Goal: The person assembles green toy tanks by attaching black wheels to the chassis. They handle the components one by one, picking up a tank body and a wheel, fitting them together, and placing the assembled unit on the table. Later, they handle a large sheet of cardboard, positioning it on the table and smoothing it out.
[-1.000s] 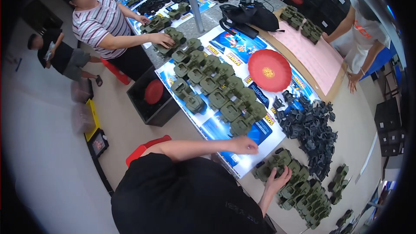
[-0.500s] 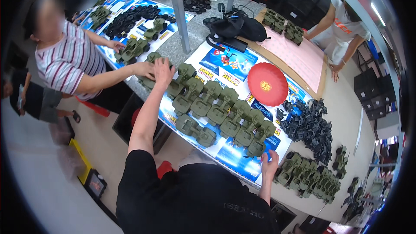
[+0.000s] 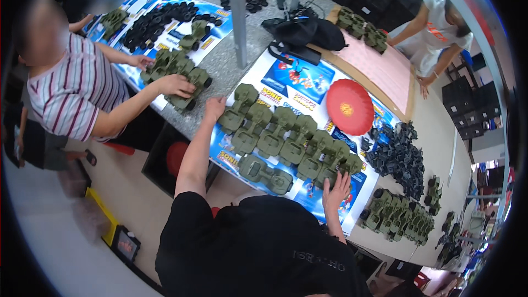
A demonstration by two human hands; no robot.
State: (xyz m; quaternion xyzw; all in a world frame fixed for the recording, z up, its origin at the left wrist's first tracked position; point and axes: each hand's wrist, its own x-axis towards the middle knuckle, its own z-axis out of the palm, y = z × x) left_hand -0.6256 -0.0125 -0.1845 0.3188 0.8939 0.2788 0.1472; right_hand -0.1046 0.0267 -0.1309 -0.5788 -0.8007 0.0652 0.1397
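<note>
Olive-green toy vehicle bodies (image 3: 289, 143) stand side by side in a slanting row on a printed poster sheet in front of me. At the row's left end is my left hand (image 3: 215, 109), its fingers curled in beside the end vehicle; whether they grip anything is hidden. My right hand (image 3: 337, 190) rests against the row's right end, fingers spread. A separate green toy vehicle (image 3: 265, 174) lies on the near side of the row, between my arms. To the left, a co-worker's hand (image 3: 177, 85) lies on other green toy vehicles (image 3: 170, 66).
A red scalloped bowl (image 3: 349, 107) sits beyond the row, with a heap of dark plastic parts (image 3: 399, 157) to its right. More green vehicles (image 3: 399, 217) stand at the right. A grey metal post (image 3: 238, 19) rises from the table. Black wheels (image 3: 159, 25) lie far left.
My left hand has come away from the vehicles beside the co-worker's hand, back to the row's left end. My right hand has moved onto the row's right end. The co-worker's vehicles have shifted left.
</note>
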